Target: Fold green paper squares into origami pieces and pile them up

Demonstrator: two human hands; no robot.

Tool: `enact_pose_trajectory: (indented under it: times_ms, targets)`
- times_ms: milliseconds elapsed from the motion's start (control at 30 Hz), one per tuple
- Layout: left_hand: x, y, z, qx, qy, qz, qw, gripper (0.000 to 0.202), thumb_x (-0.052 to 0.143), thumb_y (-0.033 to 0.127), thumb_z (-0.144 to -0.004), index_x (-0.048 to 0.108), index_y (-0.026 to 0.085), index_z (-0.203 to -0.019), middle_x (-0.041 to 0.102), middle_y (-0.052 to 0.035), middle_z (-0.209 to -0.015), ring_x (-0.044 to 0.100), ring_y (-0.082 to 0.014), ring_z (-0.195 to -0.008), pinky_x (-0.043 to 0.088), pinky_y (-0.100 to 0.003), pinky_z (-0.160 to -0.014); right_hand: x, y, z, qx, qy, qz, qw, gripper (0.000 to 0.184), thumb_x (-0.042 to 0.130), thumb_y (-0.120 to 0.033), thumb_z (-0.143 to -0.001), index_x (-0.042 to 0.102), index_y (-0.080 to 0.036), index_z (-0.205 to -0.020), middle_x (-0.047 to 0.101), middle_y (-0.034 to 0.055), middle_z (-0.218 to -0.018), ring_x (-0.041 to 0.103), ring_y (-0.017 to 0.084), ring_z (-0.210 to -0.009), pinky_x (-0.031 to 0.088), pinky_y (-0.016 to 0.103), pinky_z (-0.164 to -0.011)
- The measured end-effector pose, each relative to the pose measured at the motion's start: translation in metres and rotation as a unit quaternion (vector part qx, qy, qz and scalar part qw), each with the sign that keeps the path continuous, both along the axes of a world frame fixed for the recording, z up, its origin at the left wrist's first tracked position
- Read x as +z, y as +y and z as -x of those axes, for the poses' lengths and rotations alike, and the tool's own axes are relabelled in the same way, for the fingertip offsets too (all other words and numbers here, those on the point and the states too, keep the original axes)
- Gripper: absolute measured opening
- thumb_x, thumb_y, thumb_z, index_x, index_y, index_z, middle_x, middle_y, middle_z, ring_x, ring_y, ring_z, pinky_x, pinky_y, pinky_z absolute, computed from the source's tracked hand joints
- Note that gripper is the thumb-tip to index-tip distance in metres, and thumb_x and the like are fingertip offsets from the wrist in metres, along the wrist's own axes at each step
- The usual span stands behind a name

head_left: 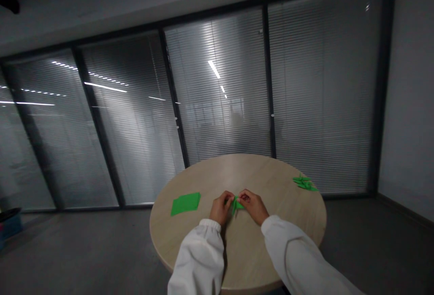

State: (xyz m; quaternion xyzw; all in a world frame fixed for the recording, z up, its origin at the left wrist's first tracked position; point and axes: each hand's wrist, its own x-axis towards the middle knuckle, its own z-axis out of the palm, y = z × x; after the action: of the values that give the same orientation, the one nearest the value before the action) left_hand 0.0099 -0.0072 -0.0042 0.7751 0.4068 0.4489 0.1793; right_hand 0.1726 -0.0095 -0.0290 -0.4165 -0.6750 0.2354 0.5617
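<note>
Between my two hands is a small piece of folded green paper (239,204), held just over the round table. My left hand (221,208) pinches its left side with thumb and fingers. On the other side, my right hand (252,205) grips the paper's upper right part, fingers curled. One narrow point of the paper hangs down toward me; the rest is partly hidden by my fingers. To the left lies a stack of flat green paper sheets (185,203). Several folded green paper pieces (305,183) lie in a pile near the table's right edge.
The round wooden table (237,259) has a curved edge close to my forearms. Behind it stands a glass partition (220,105) with blinds and dark frames. A blue bin (11,223) sits on the floor at far left, and a plain wall (410,105) rises at right.
</note>
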Motion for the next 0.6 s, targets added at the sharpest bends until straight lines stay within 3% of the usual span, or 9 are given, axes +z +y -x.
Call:
enact_pose_trajectory:
  times_ms: [100, 267, 600]
  targets:
    - [0.0005, -0.0007, -0.0011, -0.018, -0.008, 0.019, 1.000, 0.026, 0.050, 0.033, -0.083, 0.067, 0.018, -0.095, 0.071, -0.0052, -0.082, 0.064, -0.0169, -0.075, 0.047, -0.025, -0.071, -0.0034, 0.0026, -0.0004, 0.009, 0.000, 0.001, 1.000, 0.011, 0.058, -0.033, -0.077, 0.061, -0.022, -0.079, 0.066, -0.0007, -0.074, 0.061, 0.015, -0.071, 0.047, 0.024, -0.065]
    - [0.0014, -0.0001, -0.0008, -0.009, -0.005, 0.023, 1.000, 0.026, 0.052, 0.036, -0.081, 0.070, 0.018, -0.082, 0.072, -0.0048, -0.079, 0.064, -0.0177, -0.074, 0.047, -0.025, -0.071, -0.0047, 0.0023, -0.0003, 0.004, -0.004, 0.002, 1.000, 0.012, 0.058, -0.034, -0.078, 0.061, -0.023, -0.077, 0.065, -0.0009, -0.073, 0.061, 0.015, -0.071, 0.047, 0.024, -0.066]
    - [0.0029, -0.0034, -0.0015, 0.003, 0.034, 0.014, 0.999, 0.027, 0.050, 0.035, -0.082, 0.071, 0.019, -0.083, 0.073, -0.0039, -0.076, 0.065, -0.0167, -0.070, 0.047, -0.023, -0.068, -0.0005, -0.0013, -0.0005, -0.013, -0.053, -0.015, 0.998, 0.017, 0.051, -0.035, -0.082, 0.061, -0.022, -0.078, 0.066, -0.0006, -0.073, 0.060, 0.014, -0.069, 0.046, 0.022, -0.064]
